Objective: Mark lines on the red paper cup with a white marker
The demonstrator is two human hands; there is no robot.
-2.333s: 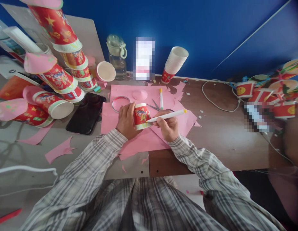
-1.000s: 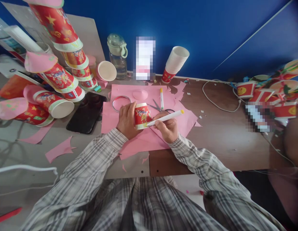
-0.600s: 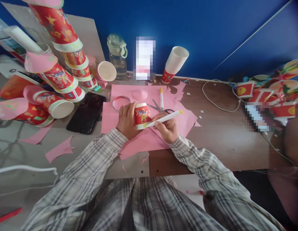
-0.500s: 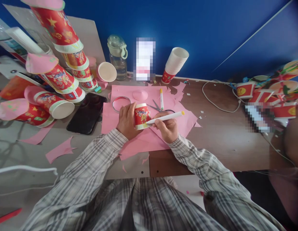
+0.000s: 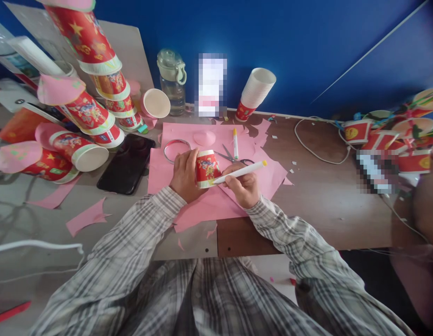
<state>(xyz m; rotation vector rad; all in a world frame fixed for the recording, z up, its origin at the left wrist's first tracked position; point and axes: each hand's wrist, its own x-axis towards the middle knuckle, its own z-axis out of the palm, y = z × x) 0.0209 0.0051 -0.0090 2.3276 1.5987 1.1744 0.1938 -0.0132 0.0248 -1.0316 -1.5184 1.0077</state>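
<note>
My left hand [image 5: 185, 175] grips a red printed paper cup [image 5: 207, 169] from its left side; the cup is upside down, its pale rim toward me. In my right hand [image 5: 243, 189] is a white marker [image 5: 245, 171] with a yellow end, its tip at the cup's lower edge, where yellow marks show. Both hands are above pink paper sheets [image 5: 188, 212]. Just beyond them lie scissors [image 5: 228, 154], a second yellow-and-white marker [image 5: 235, 143], a roll of tape [image 5: 177, 150] and a pink paper cone [image 5: 204, 137].
At the left stand stacked cups with pink tops [image 5: 97, 46] and a black phone [image 5: 126, 163]. A water bottle [image 5: 171, 84], a blurred lit screen [image 5: 212, 86] and nested cups [image 5: 255, 93] line the blue wall. More cups [image 5: 414, 161] and a white cable [image 5: 296, 135] are at the right.
The marker's tip has shifted very slightly left along the cup's lower edge, and its far end has dipped a little. My left hand keeps the cup in the same place.
</note>
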